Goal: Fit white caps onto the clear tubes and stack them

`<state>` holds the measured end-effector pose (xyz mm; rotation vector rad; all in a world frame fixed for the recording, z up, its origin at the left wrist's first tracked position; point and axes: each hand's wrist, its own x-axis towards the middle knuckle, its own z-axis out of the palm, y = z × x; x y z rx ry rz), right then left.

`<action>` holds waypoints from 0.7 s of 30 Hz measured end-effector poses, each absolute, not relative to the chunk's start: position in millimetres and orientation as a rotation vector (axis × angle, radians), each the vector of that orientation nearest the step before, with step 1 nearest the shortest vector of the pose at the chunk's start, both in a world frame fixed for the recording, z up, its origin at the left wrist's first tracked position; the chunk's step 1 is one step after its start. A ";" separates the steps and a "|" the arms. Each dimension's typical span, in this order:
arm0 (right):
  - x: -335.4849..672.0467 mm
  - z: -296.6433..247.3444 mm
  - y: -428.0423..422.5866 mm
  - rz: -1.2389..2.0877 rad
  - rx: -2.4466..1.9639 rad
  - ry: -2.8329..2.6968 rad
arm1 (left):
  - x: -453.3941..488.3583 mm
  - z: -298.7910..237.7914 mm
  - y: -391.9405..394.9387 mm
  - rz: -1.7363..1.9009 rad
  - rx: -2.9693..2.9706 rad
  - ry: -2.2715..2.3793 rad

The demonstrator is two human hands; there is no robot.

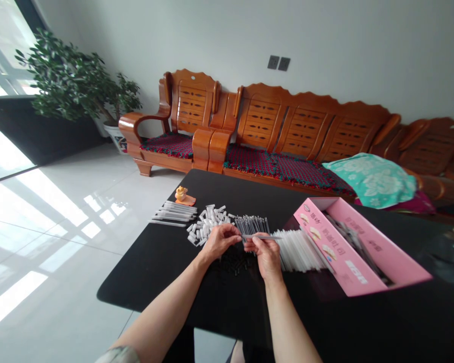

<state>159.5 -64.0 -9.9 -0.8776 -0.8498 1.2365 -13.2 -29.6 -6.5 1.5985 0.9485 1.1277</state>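
Note:
Over the black table, my right hand pinches a slim pen lying level between its fingers. My left hand is closed at the pen's left end, its fingertips pinched together; any small part in them is too small to make out. Just beyond the hands lies a row of dark pen refills. White pen caps are heaped left of the refills. Clear pen barrels lie in a row to the right of my right hand. Small black pieces are scattered below the hands, partly hidden.
Several whitish pens lie at the table's left edge, near an orange figurine. A pink box holding dark, thin items stands on the right. Behind the table is a wooden sofa with a turquoise cloth.

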 end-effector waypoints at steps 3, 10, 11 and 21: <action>159.4 -8.7 -64.2 1.236 -0.878 -0.843 | -14.7 -1.6 -31.4 1.145 1.634 0.975; 158.6 -5.8 -64.9 1.242 -0.888 -0.853 | -16.9 -0.7 -32.4 1.065 1.797 1.051; 158.5 -5.8 -65.0 1.243 -0.889 -0.855 | -16.5 -2.1 -31.8 1.077 1.770 1.039; 158.0 -5.8 -65.3 1.238 -0.887 -0.846 | -17.3 -5.3 -29.7 1.103 1.857 1.065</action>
